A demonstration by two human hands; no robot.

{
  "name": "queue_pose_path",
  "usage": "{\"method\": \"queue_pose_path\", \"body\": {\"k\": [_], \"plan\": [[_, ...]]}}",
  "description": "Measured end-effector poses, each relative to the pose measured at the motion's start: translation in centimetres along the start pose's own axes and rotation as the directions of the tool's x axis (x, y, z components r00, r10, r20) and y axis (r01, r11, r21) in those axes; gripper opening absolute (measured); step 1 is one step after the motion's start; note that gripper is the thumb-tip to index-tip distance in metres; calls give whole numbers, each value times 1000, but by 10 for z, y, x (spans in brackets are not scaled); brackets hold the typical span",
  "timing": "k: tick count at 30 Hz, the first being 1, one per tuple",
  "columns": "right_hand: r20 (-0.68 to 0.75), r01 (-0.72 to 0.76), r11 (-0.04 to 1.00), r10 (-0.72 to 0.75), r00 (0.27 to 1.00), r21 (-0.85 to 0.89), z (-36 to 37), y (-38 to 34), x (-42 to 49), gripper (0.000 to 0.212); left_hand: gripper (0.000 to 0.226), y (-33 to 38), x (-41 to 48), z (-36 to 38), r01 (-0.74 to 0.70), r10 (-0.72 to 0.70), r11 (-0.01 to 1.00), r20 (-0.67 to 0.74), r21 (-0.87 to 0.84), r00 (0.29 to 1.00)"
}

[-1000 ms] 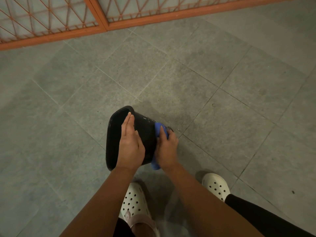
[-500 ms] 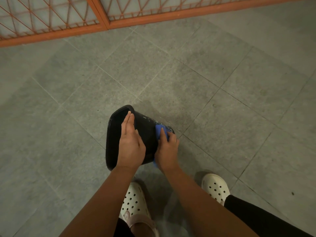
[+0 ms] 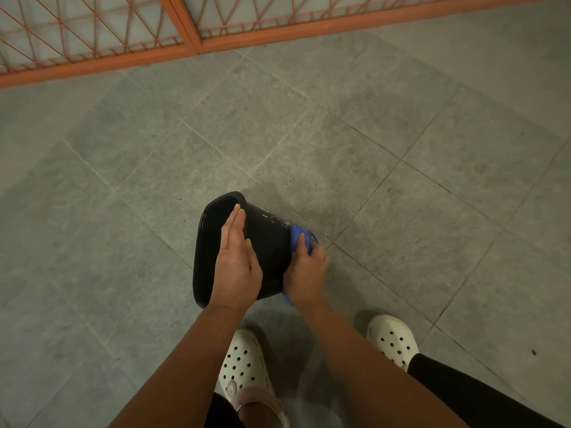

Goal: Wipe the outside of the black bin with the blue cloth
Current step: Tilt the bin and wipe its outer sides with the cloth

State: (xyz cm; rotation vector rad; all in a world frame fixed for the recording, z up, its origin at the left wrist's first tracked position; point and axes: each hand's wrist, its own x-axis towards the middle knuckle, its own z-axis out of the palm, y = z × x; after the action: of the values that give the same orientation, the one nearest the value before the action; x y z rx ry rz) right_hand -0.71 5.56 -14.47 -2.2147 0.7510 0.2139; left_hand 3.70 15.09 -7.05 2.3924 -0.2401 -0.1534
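The black bin [image 3: 270, 242] lies on its side on the grey tiled floor, its open mouth facing left and its base to the right. My left hand [image 3: 236, 264] rests flat on the bin's upper side near the rim, fingers together, steadying it. My right hand [image 3: 306, 270] presses the blue cloth [image 3: 299, 237] against the bin's outer wall close to the base. Only the cloth's top edge and a small corner below my wrist show; the hand covers the remainder.
Grey floor tiles [image 3: 401, 149] spread around the bin on all sides. An orange metal grille gate [image 3: 191, 32] runs along the top of the view. My feet in white perforated clogs [image 3: 244, 366] stand just behind the bin.
My right hand has slid the blue cloth along the bin's wall toward its base, to the right. The left hand and the bin have stayed where they were.
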Motion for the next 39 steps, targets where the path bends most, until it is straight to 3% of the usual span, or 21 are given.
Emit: {"method": "queue_pose_path", "body": {"k": [5,9,13,19,23,26,31,36,39], "plan": [[23,122,992,-122,992,-35,0,0,4,52,50,-4,-1,-2,5,-5,1000,-1,6,1000],[117,12,998,-4,993,-67,-7,16,15,51,50,-3,-6,-2,20,-20,1000,-9,-5,1000],[100,-137,989,141,985,-47,-6,5,1,61,50,0,-4,0,0,1,1000,19,-26,1000],[78,12,997,-6,997,-76,-5,2,3,60,49,-4,0,-2,32,-32,999,-7,-24,999],[216,-114,987,136,967,-111,-14,25,17,62,50,2,-5,3,-2,3,1000,24,-31,1000],[200,-169,983,180,963,-70,-15,18,12,61,50,3,-4,4,-11,12,1000,27,-21,1000],[126,-1,996,12,992,-85,-10,9,12,54,50,-4,-1,-3,5,-5,1000,12,-24,1000],[209,-110,991,124,970,-78,-15,25,30,53,50,-5,-4,-1,19,-19,999,19,-34,1000],[255,-248,961,272,928,-123,-15,20,28,59,50,-5,-2,-2,10,-9,1000,32,-28,999]]}}
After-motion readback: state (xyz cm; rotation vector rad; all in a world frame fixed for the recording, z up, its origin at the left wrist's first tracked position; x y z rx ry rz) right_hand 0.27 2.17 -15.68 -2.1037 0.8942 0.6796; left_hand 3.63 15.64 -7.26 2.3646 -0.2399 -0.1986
